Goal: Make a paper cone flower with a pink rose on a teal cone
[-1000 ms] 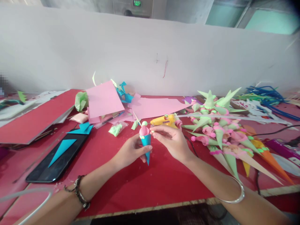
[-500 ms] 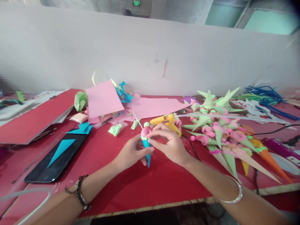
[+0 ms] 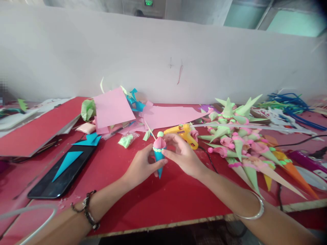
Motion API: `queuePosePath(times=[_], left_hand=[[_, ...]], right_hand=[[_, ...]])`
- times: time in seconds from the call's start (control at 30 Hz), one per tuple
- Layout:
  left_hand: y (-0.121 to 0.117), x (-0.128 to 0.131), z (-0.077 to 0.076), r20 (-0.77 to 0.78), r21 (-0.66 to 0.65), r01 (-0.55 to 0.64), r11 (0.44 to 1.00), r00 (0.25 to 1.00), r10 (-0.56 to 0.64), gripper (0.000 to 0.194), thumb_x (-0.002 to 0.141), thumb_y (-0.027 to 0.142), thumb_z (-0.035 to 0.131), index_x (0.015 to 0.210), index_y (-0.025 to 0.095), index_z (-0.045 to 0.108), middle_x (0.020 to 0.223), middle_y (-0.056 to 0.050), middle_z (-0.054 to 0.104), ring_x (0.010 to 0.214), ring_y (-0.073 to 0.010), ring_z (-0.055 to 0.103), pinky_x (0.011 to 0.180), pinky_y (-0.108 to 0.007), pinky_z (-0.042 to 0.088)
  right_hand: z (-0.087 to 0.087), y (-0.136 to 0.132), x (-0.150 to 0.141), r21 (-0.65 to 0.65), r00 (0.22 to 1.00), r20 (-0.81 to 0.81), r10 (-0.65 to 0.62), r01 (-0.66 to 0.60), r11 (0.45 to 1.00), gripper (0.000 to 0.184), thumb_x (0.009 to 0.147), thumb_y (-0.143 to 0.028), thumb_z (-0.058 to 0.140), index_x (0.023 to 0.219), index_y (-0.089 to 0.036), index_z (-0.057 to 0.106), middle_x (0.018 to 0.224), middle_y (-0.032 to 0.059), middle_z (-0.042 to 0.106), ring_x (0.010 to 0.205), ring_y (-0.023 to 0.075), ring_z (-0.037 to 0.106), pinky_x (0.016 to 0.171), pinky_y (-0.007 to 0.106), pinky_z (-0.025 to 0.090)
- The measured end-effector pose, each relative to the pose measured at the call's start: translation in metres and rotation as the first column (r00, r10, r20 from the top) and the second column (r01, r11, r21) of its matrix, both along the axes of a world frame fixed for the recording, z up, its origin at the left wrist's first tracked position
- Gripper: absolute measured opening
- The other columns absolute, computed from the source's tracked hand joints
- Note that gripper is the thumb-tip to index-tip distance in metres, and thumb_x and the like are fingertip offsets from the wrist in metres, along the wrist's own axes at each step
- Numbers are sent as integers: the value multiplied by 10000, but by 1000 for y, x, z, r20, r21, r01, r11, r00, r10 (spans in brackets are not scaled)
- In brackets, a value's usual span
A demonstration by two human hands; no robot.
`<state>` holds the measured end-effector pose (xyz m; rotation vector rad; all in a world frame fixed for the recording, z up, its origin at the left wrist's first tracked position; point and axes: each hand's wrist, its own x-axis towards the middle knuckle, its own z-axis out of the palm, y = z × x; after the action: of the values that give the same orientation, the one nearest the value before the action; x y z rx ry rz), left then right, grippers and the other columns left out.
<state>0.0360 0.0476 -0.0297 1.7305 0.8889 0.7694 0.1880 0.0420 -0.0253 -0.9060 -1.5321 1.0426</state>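
Observation:
A blue paper ice cream cone [image 3: 159, 156] with a pink swirled top, a pale green ball on its tip and a beaded pale green rim is held above the red table, point down. My left hand [image 3: 143, 164] is closed around the cone's lower body, thumb across its front. My right hand [image 3: 182, 154] grips the cone's rim from the right, with the thumb in front and the forefinger behind; its other fingers are partly hidden. Just behind my right hand lies a yellow glue gun [image 3: 182, 132]. A thin stick [image 3: 150, 130] shows behind the cone's top.
Many finished paper cones [image 3: 240, 146] are heaped on the right. A phone [image 3: 63, 173] with blue paper pieces [image 3: 67, 165] lies left. Pink paper sheets [image 3: 113, 107], a bag of green clay [image 3: 127, 140] and pink clay [image 3: 86, 128] lie farther back. A white partition [image 3: 153, 64] stands behind.
The cone has tilted and shifted slightly left, and its pink top shows more. My right fingers have moved from across the top to the rim's right side.

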Motion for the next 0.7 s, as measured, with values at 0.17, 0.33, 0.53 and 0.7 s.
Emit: queuePosePath(times=[0.17,0.33,0.53,0.7], left_hand=[[1,0,0,8,35,8,999,1000,-9,314,750,304,551,1018,173,452,661,43,554,416,-73,542,441,-198,465],[1,-1,-2,-25,77,-1,997,1000,3,305,755,305,542,1015,179,445,657,44,557,416,-77,537,450,-209,463],[1,-1,-1,-44,121,23,992,999,-18,303,766,307,528,1026,180,438,639,41,565,453,-97,560,488,-226,472],[0,-1,-1,-34,100,53,994,998,-49,277,767,306,524,997,173,444,646,43,559,454,-86,553,490,-215,469]], right_hand=[[1,0,0,-91,998,-24,61,-63,994,321,721,-210,577,1024,-212,473,1042,44,531,1002,145,499,878,313,409],[1,-2,-1,-104,999,-38,35,-39,994,383,715,-196,576,1077,-203,451,1043,54,532,996,148,502,878,320,405],[-1,-1,1,-87,996,-52,71,-76,993,429,706,-212,600,1101,-239,434,1049,35,516,999,143,491,851,297,417],[3,0,3,-106,984,-42,173,-176,979,263,721,-242,589,976,-195,540,962,34,530,935,154,510,818,296,422]])
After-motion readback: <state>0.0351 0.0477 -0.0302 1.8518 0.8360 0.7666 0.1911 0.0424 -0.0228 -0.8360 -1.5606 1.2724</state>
